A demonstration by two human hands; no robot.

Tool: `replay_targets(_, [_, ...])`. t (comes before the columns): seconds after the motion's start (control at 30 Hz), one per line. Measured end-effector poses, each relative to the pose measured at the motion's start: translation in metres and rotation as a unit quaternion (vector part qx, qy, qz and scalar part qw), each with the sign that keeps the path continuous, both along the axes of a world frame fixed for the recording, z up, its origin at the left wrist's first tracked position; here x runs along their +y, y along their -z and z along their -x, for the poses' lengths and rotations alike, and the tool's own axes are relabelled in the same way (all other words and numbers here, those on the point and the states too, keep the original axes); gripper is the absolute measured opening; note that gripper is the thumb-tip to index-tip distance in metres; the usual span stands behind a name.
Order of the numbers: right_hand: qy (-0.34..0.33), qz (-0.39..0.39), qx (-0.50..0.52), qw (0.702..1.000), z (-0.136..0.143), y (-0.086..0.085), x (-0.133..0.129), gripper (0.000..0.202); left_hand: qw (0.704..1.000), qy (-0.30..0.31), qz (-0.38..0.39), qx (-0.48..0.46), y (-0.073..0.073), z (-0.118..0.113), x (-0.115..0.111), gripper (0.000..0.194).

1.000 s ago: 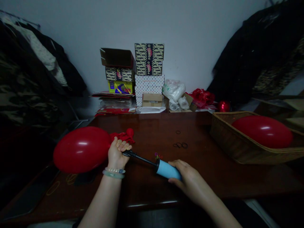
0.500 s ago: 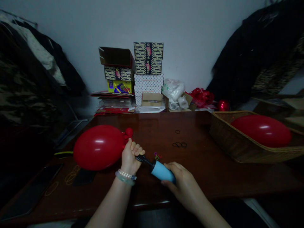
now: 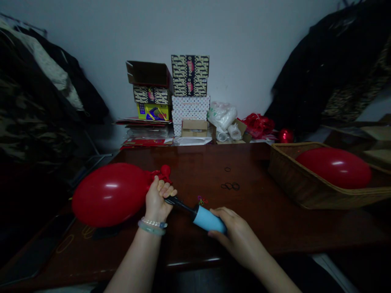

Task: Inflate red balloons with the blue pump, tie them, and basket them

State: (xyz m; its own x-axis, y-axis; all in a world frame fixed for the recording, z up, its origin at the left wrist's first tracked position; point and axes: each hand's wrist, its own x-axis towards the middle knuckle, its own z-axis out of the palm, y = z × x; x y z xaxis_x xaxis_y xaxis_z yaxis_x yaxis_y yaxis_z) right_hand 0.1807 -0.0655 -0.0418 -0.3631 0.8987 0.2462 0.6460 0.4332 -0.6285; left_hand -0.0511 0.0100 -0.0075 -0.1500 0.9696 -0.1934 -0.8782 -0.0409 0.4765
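A large inflated red balloon lies to the left, its neck end inside my left hand. That hand is closed around the neck and the black nozzle end of a blue hand pump. My right hand grips the pump's blue body. Part of the pump's black shaft shows between the hands. Small uninflated red balloons lie just beyond my left fingers. A little bunch of coloured bits is on the table behind the pump.
A wicker basket at the right holds another red balloon. Black bands lie mid-table, yellow bands at left near a dark flat object. Boxes and plastic bags stand along the wall.
My left hand has moved left with the balloon and nozzle end, and more of the pump's black shaft shows. The balloon looks larger. My right hand has barely moved.
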Motion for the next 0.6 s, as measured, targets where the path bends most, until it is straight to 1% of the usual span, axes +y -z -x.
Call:
replay_targets(0.13, [-0.005, -0.002, -0.007, 1.0, -0.018, 0.0, 0.005, 0.044, 0.999, -0.033, -0.018, -0.007, -0.003, 0.021, 0.003, 0.048])
replay_targets(0.23, [-0.005, 0.006, -0.012, 1.0, -0.027, -0.001, 0.009, 0.044, 0.999, -0.046, -0.022, -0.011, -0.004, 0.027, 0.003, 0.048])
replay_targets(0.43, [0.011, -0.009, -0.031, 0.999, -0.027, 0.003, 0.012, 0.042, 0.998, -0.053, -0.006, -0.022, 0.001, 0.018, 0.003, 0.048])
replay_targets(0.6, [0.011, -0.022, -0.024, 0.999, -0.016, 0.002, 0.007, 0.042, 0.999, -0.029, -0.001, -0.021, 0.008, 0.002, 0.003, 0.048])
